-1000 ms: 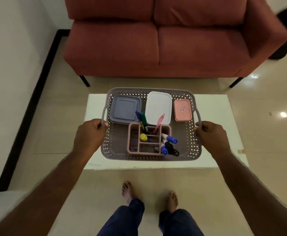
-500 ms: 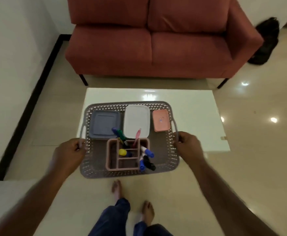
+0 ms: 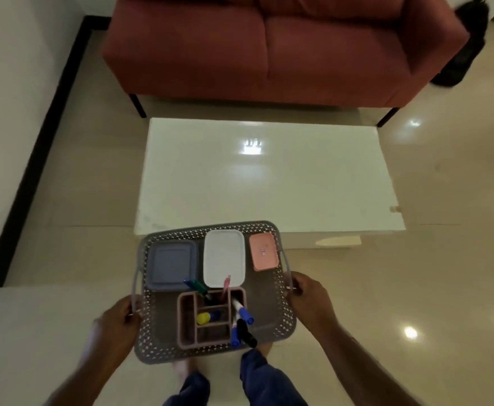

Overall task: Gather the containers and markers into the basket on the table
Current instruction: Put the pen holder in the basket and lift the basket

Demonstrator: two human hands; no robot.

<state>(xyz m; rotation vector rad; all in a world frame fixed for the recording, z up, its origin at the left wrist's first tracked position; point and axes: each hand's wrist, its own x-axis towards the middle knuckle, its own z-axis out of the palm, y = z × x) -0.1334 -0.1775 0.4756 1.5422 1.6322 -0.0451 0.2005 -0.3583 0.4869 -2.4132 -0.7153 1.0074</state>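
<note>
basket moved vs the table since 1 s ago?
Yes. The basket, gripped by the left hand and right hand, has come off the white table toward the person, now past its near edge.

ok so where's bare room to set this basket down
The white table top shows bare from the sofa side to its near edge. The basket itself is crowded: three lidded containers along the far wall, marker caddy in front.

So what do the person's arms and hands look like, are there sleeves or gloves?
No gloves and no sleeves in view: the left hand and right hand are bare, and so are both forearms. I can't make out any rings, watch or bracelets, though the picture is blurry.
</note>
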